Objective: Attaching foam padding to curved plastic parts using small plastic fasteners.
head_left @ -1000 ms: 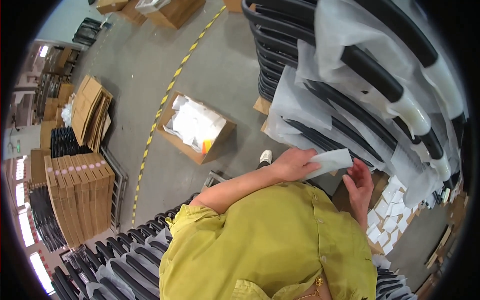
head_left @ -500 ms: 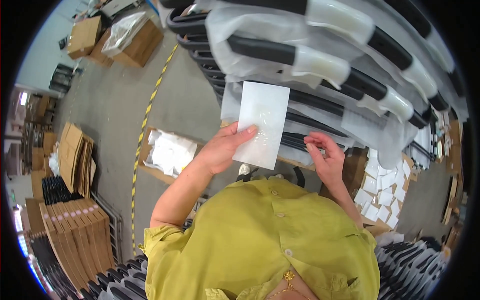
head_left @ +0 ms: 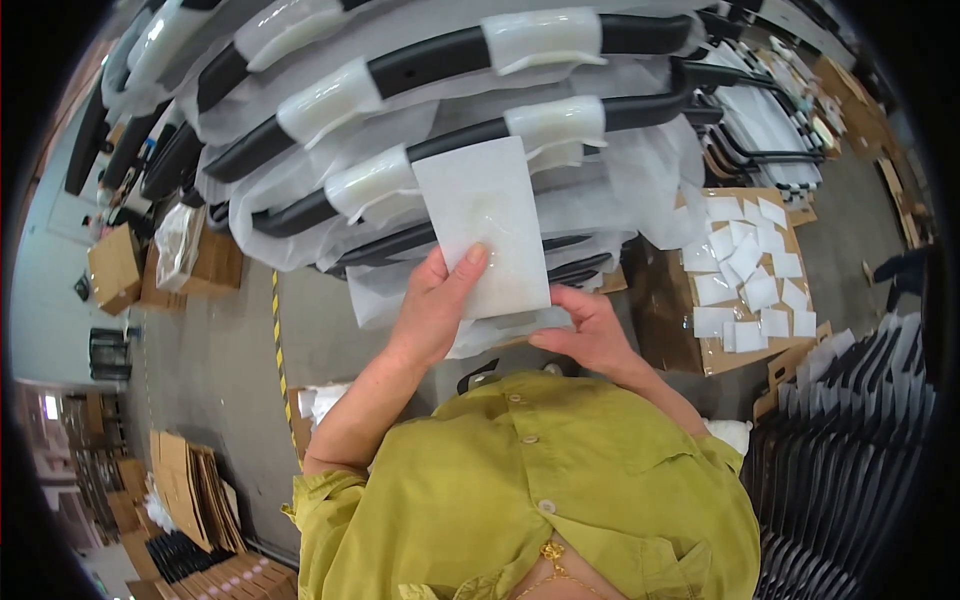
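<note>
A flat white foam pouch [head_left: 485, 225] stands upright in front of me, held by both hands. My left hand [head_left: 435, 305] grips its lower left edge, thumb lying on its face. My right hand [head_left: 585, 330] pinches the bottom right corner from below. Just behind the pouch rises a stack of black curved bars [head_left: 450, 60] wrapped in clear plastic with white foam pads. The pouch overlaps the lower bars of that stack.
An open cardboard box [head_left: 745, 275] with several more white pouches sits to my right. Rows of black parts [head_left: 860, 440] stand at lower right. Cardboard boxes [head_left: 185, 260] and flat cardboard stacks [head_left: 185, 490] lie to the left, beside a yellow-black floor stripe [head_left: 280, 350].
The view has swung toward the wrapped bars. Both hands lifted the pouch up in front of the stack, and my right hand closed on its bottom corner.
</note>
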A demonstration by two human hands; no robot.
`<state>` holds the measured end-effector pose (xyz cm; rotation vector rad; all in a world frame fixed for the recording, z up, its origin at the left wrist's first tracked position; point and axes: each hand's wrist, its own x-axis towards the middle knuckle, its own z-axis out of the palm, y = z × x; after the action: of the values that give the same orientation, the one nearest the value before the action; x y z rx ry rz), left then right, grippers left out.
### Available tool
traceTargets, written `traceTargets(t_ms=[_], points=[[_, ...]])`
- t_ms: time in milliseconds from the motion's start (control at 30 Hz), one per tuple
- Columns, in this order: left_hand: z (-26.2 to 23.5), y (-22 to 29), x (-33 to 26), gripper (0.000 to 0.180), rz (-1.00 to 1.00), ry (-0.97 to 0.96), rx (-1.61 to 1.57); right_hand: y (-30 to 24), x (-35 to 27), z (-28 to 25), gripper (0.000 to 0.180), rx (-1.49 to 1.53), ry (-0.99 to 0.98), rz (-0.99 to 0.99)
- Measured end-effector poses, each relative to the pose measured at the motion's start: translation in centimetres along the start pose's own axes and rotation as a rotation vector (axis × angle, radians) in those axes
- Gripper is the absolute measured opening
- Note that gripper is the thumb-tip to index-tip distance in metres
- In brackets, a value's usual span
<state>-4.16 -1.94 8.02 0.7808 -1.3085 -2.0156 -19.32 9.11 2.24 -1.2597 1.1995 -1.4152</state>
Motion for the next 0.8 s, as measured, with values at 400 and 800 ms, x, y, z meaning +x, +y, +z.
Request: traceTargets(t_ms=[400,800], points=[[1.2,-3.0,0.4,0.034,-0.007,-0.565,-0.011,-0.2,-1.4,-3.2,0.035,0.502,-0.042,0.085],[-1.7,-4.6,1.7,0.032,-0.244,-0.658,0.412,0.3,0.6,0.5,0.023,0.881,0.12,-0.125]])
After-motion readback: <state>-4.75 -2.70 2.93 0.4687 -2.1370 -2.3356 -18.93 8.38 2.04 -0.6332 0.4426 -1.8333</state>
